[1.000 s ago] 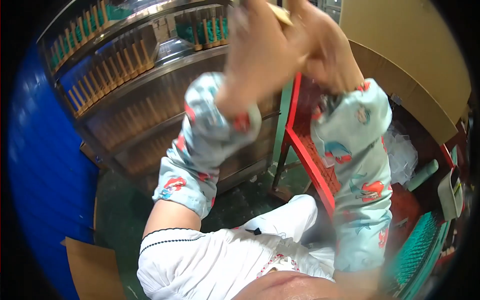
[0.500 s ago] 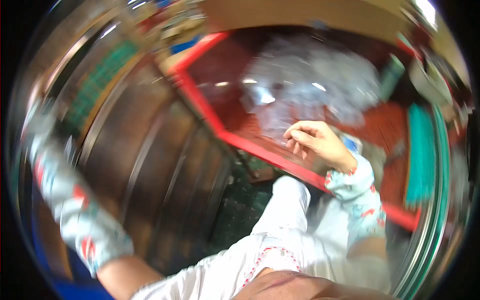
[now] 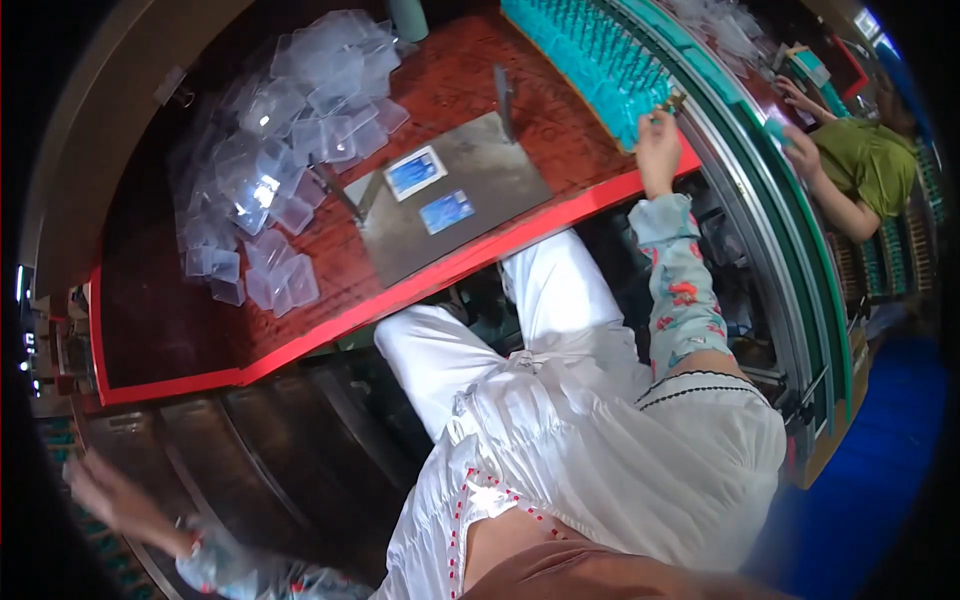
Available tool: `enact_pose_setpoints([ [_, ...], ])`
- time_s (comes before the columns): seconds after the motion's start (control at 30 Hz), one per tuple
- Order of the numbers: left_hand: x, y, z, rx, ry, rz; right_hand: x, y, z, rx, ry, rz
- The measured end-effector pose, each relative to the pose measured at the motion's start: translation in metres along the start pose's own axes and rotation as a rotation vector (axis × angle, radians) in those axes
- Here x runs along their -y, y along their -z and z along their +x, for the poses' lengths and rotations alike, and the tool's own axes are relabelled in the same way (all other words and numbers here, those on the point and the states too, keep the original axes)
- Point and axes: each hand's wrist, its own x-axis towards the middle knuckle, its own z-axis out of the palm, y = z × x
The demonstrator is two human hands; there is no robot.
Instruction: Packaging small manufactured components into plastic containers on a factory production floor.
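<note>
My right hand (image 3: 657,155) reaches to the near end of a teal rack (image 3: 590,65) that carries rows of upright pins. Its fingers are closed in a pinch on a small brass-coloured piece (image 3: 675,102) whose kind I cannot make out. At the far lower left, my left hand (image 3: 125,508) is stretched out and smeared by motion, so its fingers are not clear. Beside it is a rack edge (image 3: 62,440) with green and tan rows. A grey metal plate (image 3: 400,245) on the red table bears two small blue-and-white cards (image 3: 446,212).
Clear plastic boxes (image 3: 335,70) lie heaped on the table's left. The table has a raised red edge (image 3: 330,318). A green-and-silver rail (image 3: 770,225) curves along the right. Beyond it a co-worker in a green top (image 3: 870,165) handles things. Dark metal slats (image 3: 240,450) lie lower left.
The view has swung to the right. My right hand has gone from above the table's front edge to the teal rack, where it pinches the small piece. My left arm still reaches far left.
</note>
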Motion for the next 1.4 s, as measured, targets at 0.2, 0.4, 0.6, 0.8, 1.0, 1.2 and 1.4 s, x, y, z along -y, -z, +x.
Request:
enact_pose_setpoints([
  [0.2, -0.261, 0.045, 0.052, 0.245, 0.207, -1.068, 0.009, 0.014, -0.013, 0.173, 0.217, -0.030],
  [0.4, -0.363, 0.106, 0.150, 0.343, 0.032, -1.383, 0.003, 0.021, -0.075, 0.292, 0.199, 0.399],
  [0.6, -0.461, 0.101, 0.235, 0.308, -0.063, -1.644, 0.002, 0.026, -0.066, 0.153, 0.076, 0.524],
  [0.8, -0.539, 0.050, 0.329, 0.404, 0.148, -1.810, 0.041, 0.157, -0.025, 0.249, 0.047, 0.455],
  [1.0, -0.534, 0.039, 0.396, 0.741, 0.281, -1.899, 0.092, 0.276, -0.005, 0.263, 0.099, 0.611],
  [1.2, -0.443, 0.012, 0.352, 0.588, 0.066, -1.565, 0.128, 0.311, -0.004, 0.318, 0.213, 0.784],
  [1.4, -0.311, 0.007, 0.232, 1.166, 0.049, -1.519, 0.137, 0.272, -0.004, 0.321, 0.470, 0.758],
])
